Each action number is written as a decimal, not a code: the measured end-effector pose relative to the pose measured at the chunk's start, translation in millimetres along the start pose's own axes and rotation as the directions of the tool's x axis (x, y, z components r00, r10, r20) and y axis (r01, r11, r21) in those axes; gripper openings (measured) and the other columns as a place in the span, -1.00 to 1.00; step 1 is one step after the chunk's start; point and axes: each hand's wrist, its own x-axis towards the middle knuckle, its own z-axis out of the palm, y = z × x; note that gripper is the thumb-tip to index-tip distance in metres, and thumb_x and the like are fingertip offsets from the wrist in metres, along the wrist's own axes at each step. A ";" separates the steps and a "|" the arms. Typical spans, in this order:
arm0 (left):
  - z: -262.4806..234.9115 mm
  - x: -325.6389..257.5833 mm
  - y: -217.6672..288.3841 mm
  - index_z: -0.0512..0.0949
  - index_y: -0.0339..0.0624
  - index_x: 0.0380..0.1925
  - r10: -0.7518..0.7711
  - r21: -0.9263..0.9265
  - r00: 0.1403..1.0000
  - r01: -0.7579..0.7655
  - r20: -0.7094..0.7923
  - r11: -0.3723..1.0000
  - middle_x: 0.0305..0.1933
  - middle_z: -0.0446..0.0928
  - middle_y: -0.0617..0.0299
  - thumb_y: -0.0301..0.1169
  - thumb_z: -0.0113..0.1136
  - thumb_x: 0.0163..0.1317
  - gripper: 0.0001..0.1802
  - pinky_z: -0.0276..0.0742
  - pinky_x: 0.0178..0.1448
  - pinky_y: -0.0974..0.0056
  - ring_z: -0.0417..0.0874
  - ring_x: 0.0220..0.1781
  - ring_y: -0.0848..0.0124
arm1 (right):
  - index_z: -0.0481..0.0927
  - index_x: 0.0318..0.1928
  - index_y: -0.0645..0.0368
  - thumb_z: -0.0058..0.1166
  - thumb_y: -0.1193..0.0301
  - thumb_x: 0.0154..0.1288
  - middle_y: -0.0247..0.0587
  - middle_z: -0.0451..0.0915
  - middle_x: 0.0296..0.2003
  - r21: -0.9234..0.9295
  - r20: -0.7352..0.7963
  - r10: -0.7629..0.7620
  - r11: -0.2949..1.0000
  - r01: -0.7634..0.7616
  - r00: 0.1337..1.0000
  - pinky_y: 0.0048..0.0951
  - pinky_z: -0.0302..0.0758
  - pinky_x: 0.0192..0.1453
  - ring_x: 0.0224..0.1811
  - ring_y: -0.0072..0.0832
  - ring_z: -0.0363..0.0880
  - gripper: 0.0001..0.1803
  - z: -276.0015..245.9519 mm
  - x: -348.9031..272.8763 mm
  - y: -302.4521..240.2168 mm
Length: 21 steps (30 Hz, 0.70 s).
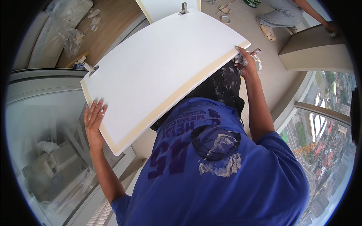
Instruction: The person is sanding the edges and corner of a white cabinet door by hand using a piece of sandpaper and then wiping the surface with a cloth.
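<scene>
A white cabinet door (162,56) is held tilted in front of me, with beige strips (177,96) along its near and side edges. Metal hinges stick out on its far side, one hinge (183,8) at the top and another hinge (91,69) at the left. My left hand (94,116) grips the left edge, fingers lying over the white face. At the right corner my right hand (246,62) is closed on the door's edge. A dark red handle (255,52) and a grey, smeared lump also show at that hand; what tool it belongs to is unclear.
Another white panel (166,7) stands beyond the door. A tape roll (225,19) and a green bucket (252,3) are on the floor. At the upper right, a person in grey trousers (281,15) crouches by a beige ledge (315,47). Glass panes (41,113) flank me left; windows curve at right.
</scene>
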 end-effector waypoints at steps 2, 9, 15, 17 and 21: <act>20.5 9.1 -11.0 0.69 0.07 0.30 0.050 0.051 0.998 -0.049 -0.022 0.997 0.49 0.58 0.28 -0.37 0.03 0.60 -0.60 0.04 0.80 -0.06 0.38 0.66 0.22 | 0.73 -0.07 0.18 0.42 0.23 0.37 -0.35 0.68 -0.41 0.053 -0.053 -0.025 0.998 0.028 0.998 -0.45 0.45 -0.47 -0.50 -0.52 0.59 -0.69 -8.2 -8.2 5.4; 94.2 30.8 -58.5 0.54 0.25 0.47 0.004 0.094 0.995 0.005 -0.097 0.996 0.69 0.31 0.34 -0.28 0.00 0.62 -0.52 0.01 0.83 -0.03 0.17 0.76 0.24 | 0.65 0.00 0.15 0.30 0.27 0.49 -0.32 0.65 -0.39 0.029 -0.064 -0.100 0.994 0.102 0.993 -0.44 0.48 -0.41 -0.48 -0.53 0.57 -0.75 -10.2 -40.4 7.7; 104.7 36.3 -80.6 0.49 0.34 0.50 -0.021 0.106 0.992 0.034 -0.122 0.994 0.71 0.27 0.34 -0.33 0.12 0.54 -0.44 0.05 0.82 -0.05 0.16 0.76 0.26 | 0.64 -0.02 0.16 0.29 0.27 0.50 -0.34 0.65 -0.43 0.000 -0.065 -0.115 0.993 0.115 0.991 -0.47 0.46 -0.42 -0.49 -0.52 0.58 -0.75 -3.2 -58.4 7.0; 93.4 39.8 -74.7 0.57 0.32 0.44 0.000 0.023 0.991 0.003 -0.132 1.000 0.64 0.38 0.32 -0.43 0.17 0.49 -0.45 0.09 0.81 -0.08 0.24 0.73 0.24 | 0.64 -0.02 0.14 0.26 0.26 0.52 -0.33 0.65 -0.43 0.021 -0.066 -0.124 0.992 0.125 0.990 -0.48 0.47 -0.42 -0.48 -0.53 0.58 -0.77 -8.6 -65.8 10.5; 67.5 48.2 -95.7 0.66 0.16 0.34 0.045 0.009 0.999 -0.045 0.020 0.999 0.56 0.50 0.27 -0.54 0.09 0.51 -0.51 0.09 0.78 -0.09 0.34 0.69 0.20 | 0.64 -0.03 0.13 0.27 0.26 0.52 -0.32 0.66 -0.41 0.005 -0.040 -0.083 0.996 0.084 0.996 -0.50 0.49 -0.43 -0.47 -0.54 0.60 -0.77 -10.9 -77.5 15.0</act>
